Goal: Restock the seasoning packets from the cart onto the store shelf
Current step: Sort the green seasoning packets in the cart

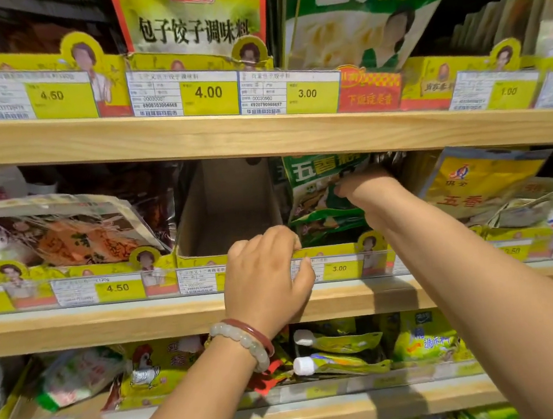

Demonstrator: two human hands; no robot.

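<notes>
Pale wood is the material of the store shelf [259, 135], and 3 of its boards are seen, one above another. On the middle board, at the far left, a tilted packet with orange print [74, 232] is seen behind a yellow price strip [118, 287] marked 4.50. Next to it, an open cardboard box [227, 211] is placed, with nothing visible inside it. The left hand [266, 279] is laid over the yellow front edge of the display boxes, just where the cardboard box meets its right neighbour; the fingers are curled over the top of this edge and the thumb is pressed on the front, so the grip is closed on the edge. On the left wrist, a pale bead bracelet [245, 343] and a thin red bangle [254, 332] are worn. To the right, the green seasoning packets [318, 197] are standing in the neighbouring box, under the upper board. The right hand [369, 191] is reached into this box and its fingers are closed on the top part of the packets. Further right, a yellow packet [479, 182] is leaned against others. The cart is not seen.
</notes>
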